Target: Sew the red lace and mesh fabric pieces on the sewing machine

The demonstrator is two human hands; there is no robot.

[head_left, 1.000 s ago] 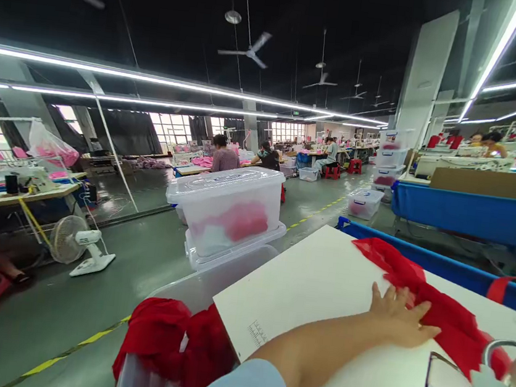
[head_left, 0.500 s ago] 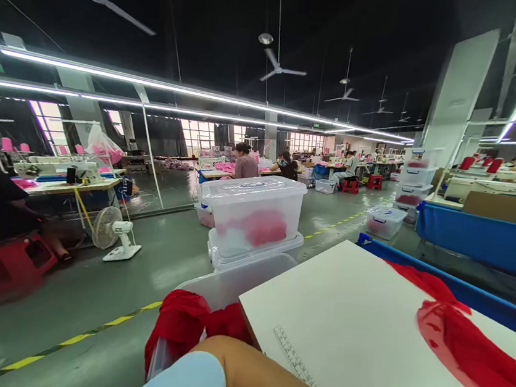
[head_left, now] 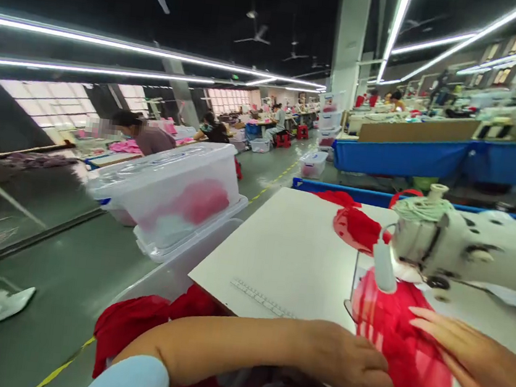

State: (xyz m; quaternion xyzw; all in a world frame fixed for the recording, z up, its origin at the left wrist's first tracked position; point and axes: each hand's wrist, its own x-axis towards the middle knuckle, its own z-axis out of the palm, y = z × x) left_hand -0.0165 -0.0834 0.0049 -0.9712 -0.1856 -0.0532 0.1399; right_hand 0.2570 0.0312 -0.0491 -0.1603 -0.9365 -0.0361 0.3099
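Observation:
A piece of sheer red fabric (head_left: 414, 357) lies on the white table of a sewing machine (head_left: 448, 240), its far end under the machine head. My left hand (head_left: 353, 363) is at the fabric's left edge, with its fingers curled down and closed on the cloth. From the right, my right hand (head_left: 459, 344) rests on the fabric with its fingers stretched out flat. Another red piece (head_left: 359, 227) lies farther back on the table, left of the machine head. Part of the fabric is hidden by my hands and the machine.
A printed ruler scale (head_left: 260, 296) marks the table's left part. Red cloth (head_left: 131, 328) hangs over a bin below my left arm. A lidded clear plastic box (head_left: 178, 197) is stacked beside the table. Behind are a blue cloth trough (head_left: 397, 156) and people at other machines.
The view has swung right and down, bringing the sewing machine and both my hands into sight. Earlier only my left arm showed, with the hand out of frame.

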